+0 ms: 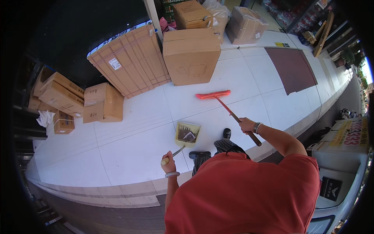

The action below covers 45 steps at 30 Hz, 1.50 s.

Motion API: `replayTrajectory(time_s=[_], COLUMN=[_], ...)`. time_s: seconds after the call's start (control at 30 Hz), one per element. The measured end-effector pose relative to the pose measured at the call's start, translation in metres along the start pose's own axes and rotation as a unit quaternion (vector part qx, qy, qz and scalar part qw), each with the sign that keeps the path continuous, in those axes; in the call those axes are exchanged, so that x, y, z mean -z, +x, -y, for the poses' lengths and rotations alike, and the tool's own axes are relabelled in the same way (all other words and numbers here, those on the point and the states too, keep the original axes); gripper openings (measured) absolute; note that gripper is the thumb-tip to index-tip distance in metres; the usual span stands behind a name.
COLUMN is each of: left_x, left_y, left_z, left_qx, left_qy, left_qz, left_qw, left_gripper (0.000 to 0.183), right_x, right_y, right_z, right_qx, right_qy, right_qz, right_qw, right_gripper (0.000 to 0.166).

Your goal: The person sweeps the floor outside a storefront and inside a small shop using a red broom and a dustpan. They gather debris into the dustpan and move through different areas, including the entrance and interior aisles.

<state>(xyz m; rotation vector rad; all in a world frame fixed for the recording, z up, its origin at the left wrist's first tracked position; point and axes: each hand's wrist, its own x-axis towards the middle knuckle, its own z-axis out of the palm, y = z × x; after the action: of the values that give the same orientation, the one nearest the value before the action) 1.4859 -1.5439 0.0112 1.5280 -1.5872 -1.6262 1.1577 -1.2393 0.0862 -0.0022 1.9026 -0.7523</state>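
My left hand (168,162) is closed around the handle of a long-handled dustpan (191,144). The pale yellow pan is low over or on the white tiled floor, just ahead of my feet, and dark debris with a whitish scrap (189,136) lies in it. In my right hand (247,125) is the stick of a broom (225,105); the stick's brown end sticks out behind my grip. The broom's orange-red head (213,94) is out in front, apart from the dustpan, near a large cardboard box (191,58).
A tall strapped carton (131,61) leans at the left of the large box. More cartons (103,102) are stacked farther left. A wrapped box (245,26) stands at the back, and a dark red mat (292,70) lies at right. Behind me runs a step edge (122,191); a vehicle (339,163) stands at right.
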Motion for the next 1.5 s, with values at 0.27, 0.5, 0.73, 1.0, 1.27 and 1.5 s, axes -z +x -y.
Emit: replayTrajectory(time_s=[0.27, 0.5, 0.73, 1.0, 1.27, 1.5], left_x=[-0.099, -0.161, -0.255, -0.392, -0.547, -0.700], left_y=[-0.008, -0.013, -0.030, -0.033, -0.031, -0.023], left_z=[-0.038, -0.054, -0.110, -0.182, -0.217, -0.256], left_qx=[0.005, -0.080, -0.062, 0.002, -0.016, 0.002], left_qy=[0.032, 0.086, 0.090, 0.053, 0.055, 0.085], left_qz=[0.014, 0.012, 0.069, 0.155, 0.272, 0.341], left_qw=[0.999, 0.993, 0.992, 0.986, 0.961, 0.936], left_gripper=[0.031, 0.033, 0.030, 0.031, 0.032, 0.030], right_x=[0.049, 0.144, 0.192, 0.200, 0.227, 0.278], right_y=[-0.078, -0.098, -0.110, -0.094, -0.070, -0.033], right_z=[-0.019, -0.074, -0.141, -0.199, -0.252, -0.265], right_qx=[-0.004, -0.027, -0.010, -0.004, -0.122, -0.233], right_qy=[-0.021, 0.167, 0.234, 0.301, 0.471, 0.549], right_qz=[0.154, 0.113, -0.038, -0.260, -0.322, -0.330], right_qw=[0.988, 0.979, 0.971, 0.917, 0.812, 0.732], right_gripper=[0.030, 0.038, 0.049, 0.059, 0.050, 0.038])
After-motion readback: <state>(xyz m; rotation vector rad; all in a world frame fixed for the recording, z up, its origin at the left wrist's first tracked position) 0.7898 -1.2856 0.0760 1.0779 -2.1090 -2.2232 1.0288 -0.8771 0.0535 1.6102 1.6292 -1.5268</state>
